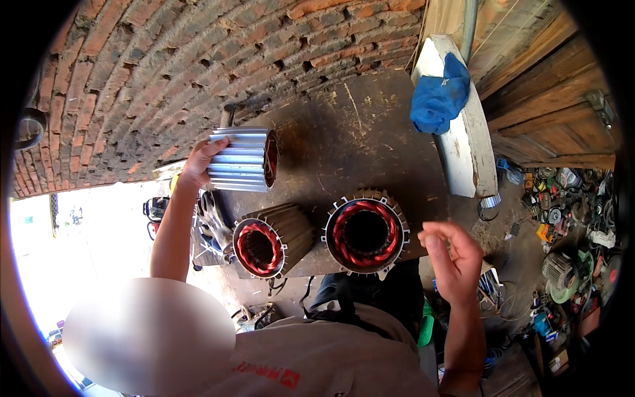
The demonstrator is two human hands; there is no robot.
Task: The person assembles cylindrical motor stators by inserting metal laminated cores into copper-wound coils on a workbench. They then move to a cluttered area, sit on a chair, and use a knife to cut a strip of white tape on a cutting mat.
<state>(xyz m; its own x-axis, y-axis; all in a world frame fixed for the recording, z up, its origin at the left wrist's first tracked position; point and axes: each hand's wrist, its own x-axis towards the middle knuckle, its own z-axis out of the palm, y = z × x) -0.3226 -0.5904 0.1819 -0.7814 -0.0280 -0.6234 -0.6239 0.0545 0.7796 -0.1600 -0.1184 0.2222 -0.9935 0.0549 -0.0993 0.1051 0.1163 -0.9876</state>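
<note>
Listing clock hours from the middle of our view, twelve toward the brick wall (284,53).

Silver stator (239,162): ten o'clock, finned, red winding showing at its right end. Our left hand (200,162) has its fingers closed on the left end; whether the piece touches the bench (360,132), we cannot tell.

Left dark stator (276,239): between seven and eight o'clock, at the bench's near edge, red-wound mouth toward us.

Right dark stator (338,233): four o'clock, just beside it, mouth likewise toward us.

Our right hand (455,259): four o'clock, farther out, near that stator but apart; fingers loosely curled, unclenched, empty.

Blue cloth (436,99): between one and two o'clock, draped on the white board (466,162).
</note>
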